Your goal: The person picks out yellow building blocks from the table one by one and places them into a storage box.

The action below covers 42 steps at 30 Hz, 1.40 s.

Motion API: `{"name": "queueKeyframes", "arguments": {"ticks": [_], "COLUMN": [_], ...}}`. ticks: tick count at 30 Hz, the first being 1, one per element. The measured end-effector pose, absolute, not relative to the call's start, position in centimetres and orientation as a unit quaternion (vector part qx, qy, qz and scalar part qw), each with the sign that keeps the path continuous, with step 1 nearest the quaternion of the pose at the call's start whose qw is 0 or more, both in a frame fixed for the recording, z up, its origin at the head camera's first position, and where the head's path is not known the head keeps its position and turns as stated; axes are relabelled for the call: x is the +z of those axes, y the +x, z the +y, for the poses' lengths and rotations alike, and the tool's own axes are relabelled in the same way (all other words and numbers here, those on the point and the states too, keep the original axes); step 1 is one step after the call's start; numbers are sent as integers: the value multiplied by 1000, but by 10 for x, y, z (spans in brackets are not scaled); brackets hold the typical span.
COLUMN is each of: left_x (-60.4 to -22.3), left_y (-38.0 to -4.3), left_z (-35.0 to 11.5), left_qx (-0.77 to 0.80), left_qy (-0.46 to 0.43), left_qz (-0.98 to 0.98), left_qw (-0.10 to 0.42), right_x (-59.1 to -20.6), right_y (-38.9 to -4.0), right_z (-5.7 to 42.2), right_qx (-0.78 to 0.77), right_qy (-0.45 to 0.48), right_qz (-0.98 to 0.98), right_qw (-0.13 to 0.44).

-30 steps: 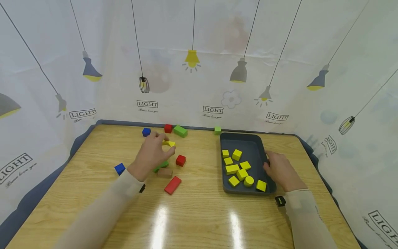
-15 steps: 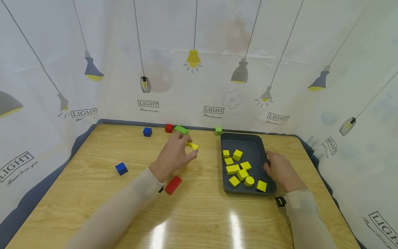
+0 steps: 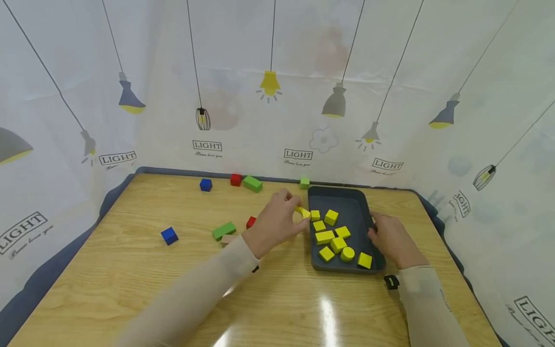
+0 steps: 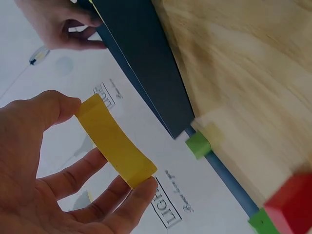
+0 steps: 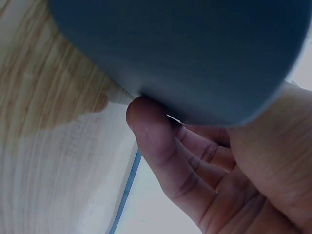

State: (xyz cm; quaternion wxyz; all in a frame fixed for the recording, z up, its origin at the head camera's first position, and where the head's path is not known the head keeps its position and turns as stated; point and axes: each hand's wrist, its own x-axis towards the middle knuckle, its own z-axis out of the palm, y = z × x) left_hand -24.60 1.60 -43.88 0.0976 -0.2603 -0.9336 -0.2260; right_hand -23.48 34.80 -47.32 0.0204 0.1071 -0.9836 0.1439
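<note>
In the head view my left hand (image 3: 276,224) pinches a yellow arch-shaped block (image 3: 305,212) at the left rim of a dark grey tray (image 3: 340,200). The left wrist view shows this curved yellow block (image 4: 116,141) between thumb and fingertips. Inside the tray lie several yellow blocks (image 3: 324,236), among them cubes, a flat piece and a yellow cylinder (image 3: 347,254). My right hand (image 3: 393,239) grips the tray's right side. In the right wrist view, the tray wall (image 5: 185,63) hides part of that hand.
Left of the tray lie a green block (image 3: 224,231), a wooden-coloured block (image 3: 227,240) and a partly hidden red block (image 3: 251,222). A blue cube (image 3: 169,235) sits farther left. Along the back edge stand blue, red and green blocks (image 3: 253,183). A printed cloth hangs behind.
My left hand has carried the yellow arch block rightward from among the loose blocks to the tray's left rim. The right hand and the tray stay where they were.
</note>
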Motion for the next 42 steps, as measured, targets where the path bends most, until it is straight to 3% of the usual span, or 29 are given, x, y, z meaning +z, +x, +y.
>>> {"name": "queueKeyframes", "arguments": {"ticks": [25, 42], "left_x": [-448, -454], "left_y": [-234, -234], "left_z": [125, 148], "left_qx": [-184, -170], "left_qy": [-387, -417], "left_qz": [-903, -893], "left_qw": [35, 8], "right_x": [-471, -471], "right_y": [-237, -234], "right_z": [348, 349], "right_qx": [157, 162], "right_qy": [100, 117], "right_qz": [-983, -980], "right_qw": [1, 17]}}
